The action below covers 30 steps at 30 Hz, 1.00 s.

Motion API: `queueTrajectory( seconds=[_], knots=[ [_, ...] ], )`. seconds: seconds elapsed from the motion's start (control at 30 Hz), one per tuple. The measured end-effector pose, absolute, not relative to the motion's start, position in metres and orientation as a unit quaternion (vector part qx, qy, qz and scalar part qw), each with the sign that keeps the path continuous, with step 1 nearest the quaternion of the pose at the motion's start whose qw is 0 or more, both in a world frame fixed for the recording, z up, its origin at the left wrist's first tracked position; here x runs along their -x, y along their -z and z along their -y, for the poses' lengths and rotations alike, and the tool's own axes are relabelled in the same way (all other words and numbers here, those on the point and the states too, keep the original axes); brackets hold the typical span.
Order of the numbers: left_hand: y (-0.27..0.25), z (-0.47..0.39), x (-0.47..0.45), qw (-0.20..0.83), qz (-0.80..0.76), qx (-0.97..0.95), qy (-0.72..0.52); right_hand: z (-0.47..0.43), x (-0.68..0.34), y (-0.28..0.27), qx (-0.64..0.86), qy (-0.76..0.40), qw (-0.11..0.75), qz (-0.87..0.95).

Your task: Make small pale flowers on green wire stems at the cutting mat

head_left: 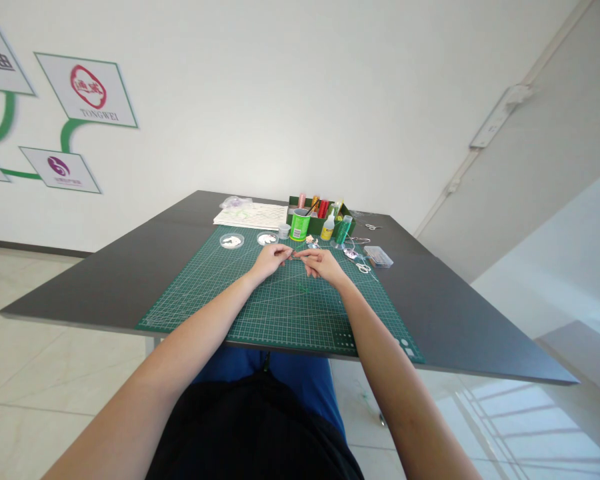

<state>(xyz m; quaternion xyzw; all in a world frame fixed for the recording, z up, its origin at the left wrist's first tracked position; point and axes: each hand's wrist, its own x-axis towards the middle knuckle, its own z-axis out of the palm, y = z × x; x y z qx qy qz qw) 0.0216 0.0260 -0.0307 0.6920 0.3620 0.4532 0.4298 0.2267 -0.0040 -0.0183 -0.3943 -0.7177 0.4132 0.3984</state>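
Observation:
Above the far half of the green cutting mat (260, 310), my left hand (273, 259) and my right hand (324, 264) nearly meet, fingertips pinched together. Between them is a small, thin item, too tiny to make out. Just beyond my hands stand a bright green can (300, 225) and a small grey tub (284, 231). A shallow round dish (267, 239) with white and dark bits lies past my left hand, and a second dish (231, 241) is further left. Faint green thread (304, 288) shows on the mat below my hands.
A dark green box (349, 230) holds coloured spools at the back. Nearby are a yellow glue bottle (328, 227), a green thread spool (344, 229), scissors (363, 267) and a clear plastic case (379, 257). White cloth (253, 215) lies back left on the dark table (445, 320).

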Motion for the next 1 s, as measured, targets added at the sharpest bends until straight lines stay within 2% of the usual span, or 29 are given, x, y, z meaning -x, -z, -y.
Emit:
queueTrajectory(
  seconds=[0.4, 1.0],
  knots=[
    [0.0312, -0.0249, -0.0214, 0.418, -0.374, -0.688, -0.46, 0.0035, -0.2264, 0.0185, 0.397, -0.417, 0.397, 0.715],
    [0.0286, -0.0223, -0.0242, 0.48, -0.351, -0.645, -0.479, 0.0038, -0.2267, 0.0176, 0.397, -0.413, 0.394, 0.718]
  ],
)
